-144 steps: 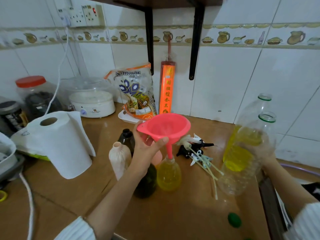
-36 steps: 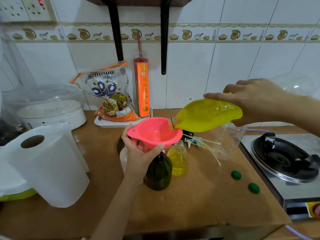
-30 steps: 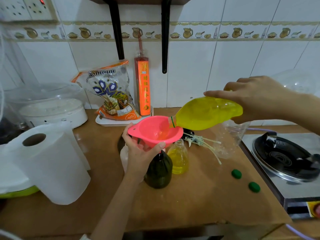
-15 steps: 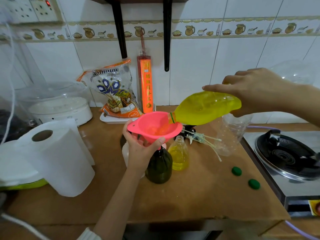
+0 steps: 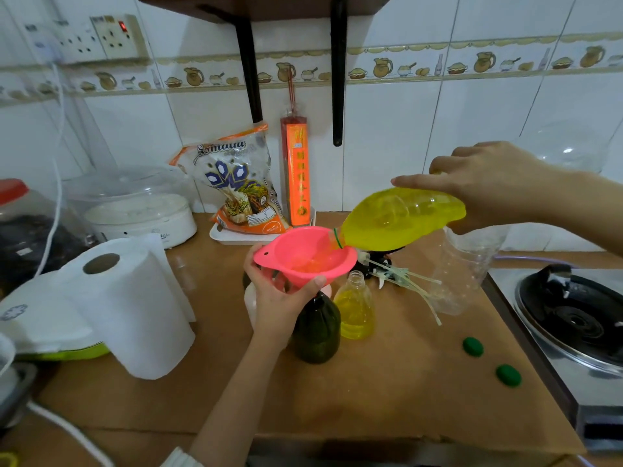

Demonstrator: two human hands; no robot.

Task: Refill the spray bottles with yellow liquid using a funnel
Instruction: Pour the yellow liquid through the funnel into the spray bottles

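- The left hand (image 5: 276, 298) pinches the pink funnel (image 5: 305, 256) from below, thumb against its near rim, the spout seated in the dark green spray bottle (image 5: 315, 328) near the middle of the counter (image 5: 387, 392).
- The right hand (image 5: 495, 183) wraps over the tilted clear oil bottle (image 5: 401, 219), its mouth resting inside the funnel's right rim as yellow liquid pools in the cone.
- To pour well, I would keep the tilt gentle so the pool drains as fast as it fills, hold the funnel upright, and watch the level closely, since dark glass hides it.
- Just right of it stands a clear spray bottle (image 5: 354, 308), about half full of yellow.
- The removed spray heads (image 5: 387, 269) lie farther back.
- Writing: the rice bag (image 5: 236, 183) shows a script name, perhaps "Ismaili", not sure; the orange incense box (image 5: 298, 173) carries Chinese characters too blurred to read.
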